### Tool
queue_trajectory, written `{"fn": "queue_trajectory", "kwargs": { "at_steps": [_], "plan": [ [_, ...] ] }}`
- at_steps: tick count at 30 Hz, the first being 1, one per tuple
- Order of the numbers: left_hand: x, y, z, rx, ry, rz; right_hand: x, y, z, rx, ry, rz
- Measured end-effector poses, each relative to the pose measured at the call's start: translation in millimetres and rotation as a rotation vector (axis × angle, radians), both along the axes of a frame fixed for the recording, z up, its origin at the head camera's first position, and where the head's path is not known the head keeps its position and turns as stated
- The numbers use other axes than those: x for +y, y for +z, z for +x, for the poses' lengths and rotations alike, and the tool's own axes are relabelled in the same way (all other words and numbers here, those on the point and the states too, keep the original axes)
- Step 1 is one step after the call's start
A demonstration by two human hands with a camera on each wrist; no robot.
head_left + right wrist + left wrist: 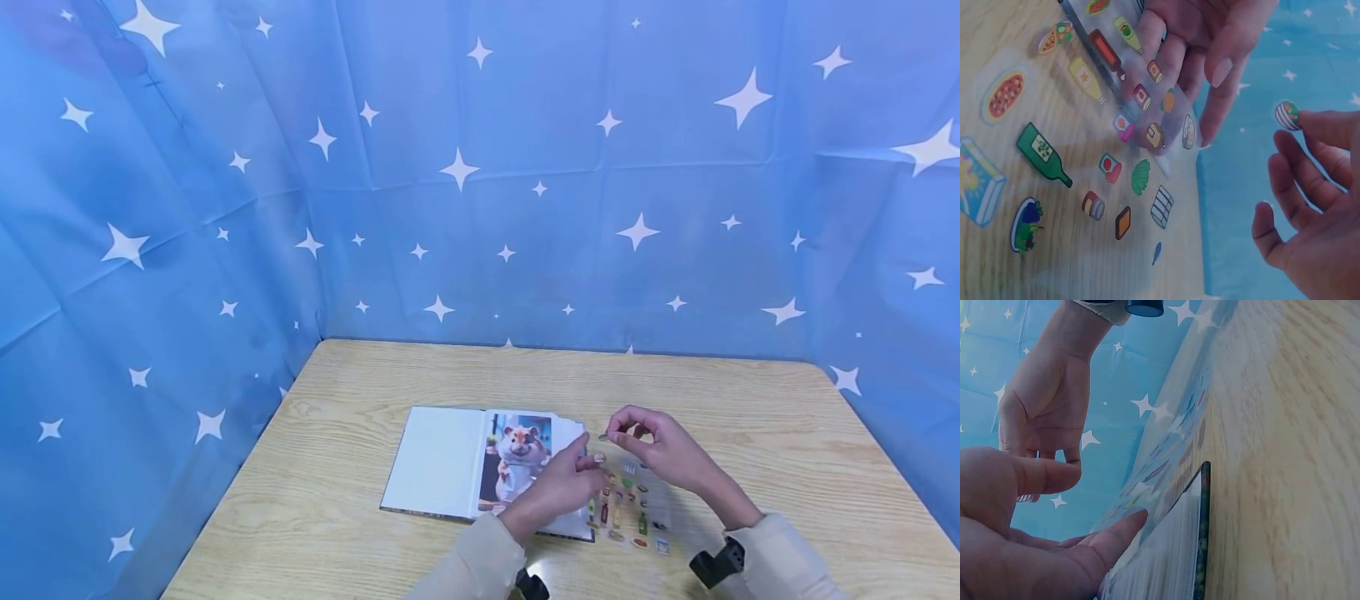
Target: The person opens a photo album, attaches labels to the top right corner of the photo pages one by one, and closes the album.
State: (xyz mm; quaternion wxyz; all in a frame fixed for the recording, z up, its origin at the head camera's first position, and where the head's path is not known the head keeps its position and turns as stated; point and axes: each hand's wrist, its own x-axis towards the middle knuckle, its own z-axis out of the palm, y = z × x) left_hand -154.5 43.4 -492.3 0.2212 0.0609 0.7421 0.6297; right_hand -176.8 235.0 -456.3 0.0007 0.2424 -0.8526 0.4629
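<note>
In the head view my right hand (pixel 663 450) is raised above the table, pinching a small sticker (pixel 1287 116) between thumb and fingertip. The sticker shows a striped bowl with green and orange food. My left hand (pixel 562 487) lies over the right page edge of an open album (pixel 442 458). A clear sticker sheet (pixel 630 517) sits to the right of the album. The right wrist view shows several fingers of my left hand (pixel 1210 37) behind the sheet's edge, with the thumb apart from it. Bottles, a pizza and other food pictures cover the sheet.
The album stands open on a wooden table (pixel 300 500), with a hamster picture (pixel 517 454) on its right page. A blue curtain (pixel 555 217) with white stars hangs behind and at both sides. Dark wrist cameras (pixel 717 562) are strapped over pale sleeves.
</note>
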Motion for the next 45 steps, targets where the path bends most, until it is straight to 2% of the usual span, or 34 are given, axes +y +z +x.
{"fn": "queue_trajectory", "kwargs": {
  "at_steps": [7, 15, 22, 34, 42, 45],
  "plan": [
    [0.6, 2.2, 1.0, 0.01, -0.047, -0.02, 1.4, -1.4, -0.2, -0.007, -0.005, 0.002],
    [-2.2, 7.9, 1.5, -0.023, -0.025, -0.022, 2.3, -3.3, 0.3, -0.022, -0.013, 0.015],
    [-3.3, 8.2, 0.4, -0.042, -0.041, -0.03, 3.1, -4.1, 1.1, -0.052, -0.014, 0.008],
    [-12.8, 15.1, -4.0, 0.033, 0.016, -0.001, 2.3, -9.5, -2.4, 0.005, -0.011, 0.013],
    [-21.9, 16.7, -7.8, 0.115, 0.068, 0.072, -0.6, -11.9, -5.0, -0.013, -0.019, 0.007],
    [-26.8, 18.3, -8.4, 0.153, 0.086, 0.036, -1.5, -12.3, -6.1, -0.031, -0.025, 0.008]
  ]
}}
